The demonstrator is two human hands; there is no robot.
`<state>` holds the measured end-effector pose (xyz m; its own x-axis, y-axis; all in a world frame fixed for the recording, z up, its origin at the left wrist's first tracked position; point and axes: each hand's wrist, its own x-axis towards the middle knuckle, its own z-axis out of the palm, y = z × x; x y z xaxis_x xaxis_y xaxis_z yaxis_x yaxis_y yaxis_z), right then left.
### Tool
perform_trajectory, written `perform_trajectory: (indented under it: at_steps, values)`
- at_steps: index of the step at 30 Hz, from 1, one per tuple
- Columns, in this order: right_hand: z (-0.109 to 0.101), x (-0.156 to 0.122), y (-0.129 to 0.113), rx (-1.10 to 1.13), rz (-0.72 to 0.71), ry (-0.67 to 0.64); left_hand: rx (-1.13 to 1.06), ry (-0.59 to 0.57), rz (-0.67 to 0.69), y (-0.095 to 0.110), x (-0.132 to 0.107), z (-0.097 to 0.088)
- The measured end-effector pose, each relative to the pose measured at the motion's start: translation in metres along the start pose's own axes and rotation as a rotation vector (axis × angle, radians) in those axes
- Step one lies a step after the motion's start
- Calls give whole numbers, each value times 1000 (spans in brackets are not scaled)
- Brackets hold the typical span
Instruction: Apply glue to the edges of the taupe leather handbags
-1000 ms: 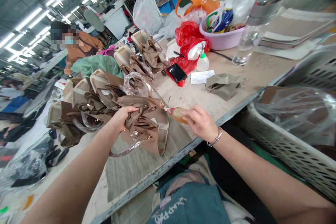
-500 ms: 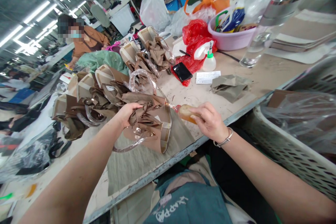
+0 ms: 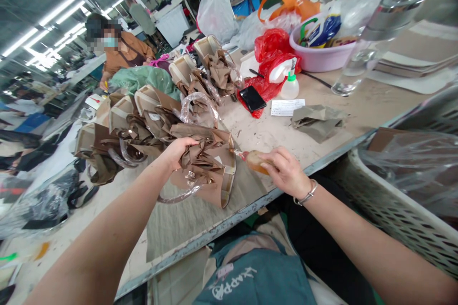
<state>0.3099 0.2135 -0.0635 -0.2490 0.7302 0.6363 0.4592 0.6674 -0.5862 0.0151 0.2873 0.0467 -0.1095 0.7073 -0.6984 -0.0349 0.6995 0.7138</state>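
A brown handbag [image 3: 229, 171] lies open on its side before me, its soft lining [image 3: 200, 152] bunched up and its handles wrapped in clear plastic. My left hand [image 3: 182, 151] is closed on the bunched lining at the bag's left. In my right hand [image 3: 286, 169] is a small amber squeeze bottle [image 3: 256, 160] with a red neck, fingers wrapped round its rear end. The bottle's thin tip points left and meets the bag's upper right edge; whether it touches is too small to tell. Beneath the bag lies a grey-brown sheet [image 3: 179, 228].
More brown bags [image 3: 123, 119] stand left and behind. Beyond are a phone [image 3: 252, 98] on a red plastic bag [image 3: 272, 52], a green-capped bottle [image 3: 289, 88], a purple basin [image 3: 324, 57] and a clear tumbler [image 3: 352, 69]. A plastic crate [image 3: 400, 190] borders the table's right. A co-worker [image 3: 132, 50] is behind.
The view has shifted slightly, moving the scene a little right and down. The bottle's tip has moved slightly down the bag's right edge. Both hands keep their hold.
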Motion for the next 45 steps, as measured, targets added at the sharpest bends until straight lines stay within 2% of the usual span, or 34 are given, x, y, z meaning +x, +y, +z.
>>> perform_trajectory:
  at_steps: [5,12,15,20,23,25,27,29,32,34,36,39,42,45]
  values:
    - [-3,9,2,-32,-3,43,26,-53,-25,-1,-2,1]
    - [19,-21,-1,9,160,-112,46,-1,11,-1,-8,7]
    - [26,-28,-5,79,214,-130,43,8,4,-1,-14,9]
    - [31,-28,-8,334,567,-62,43,-11,11,-4,-18,5]
    - [27,-28,-16,439,684,-84,26,4,38,-6,-20,0]
    - [21,-33,-23,677,866,-80,14,7,54,-7,-25,-5]
    - [13,-42,-28,962,1089,0,6,-9,62,-10,-31,-13]
    - [4,-53,-27,1098,1203,140,2,-31,84,-13,-41,-24]
    - [-9,-58,-24,1168,1170,308,41,-68,185,-17,-62,-45]
    - [-16,-53,-27,1229,1103,393,215,-46,320,-17,-82,-63]
    - [-21,-46,-31,1291,1056,404,444,31,457,-12,-106,-80]
    - [-23,-38,-30,1237,959,318,834,267,648,-6,-141,-98]
    - [-15,-32,-13,1075,893,267,1367,450,785,-13,-163,-100]
    - [-4,-20,11,1000,936,340,1727,407,770,-39,-160,-93]
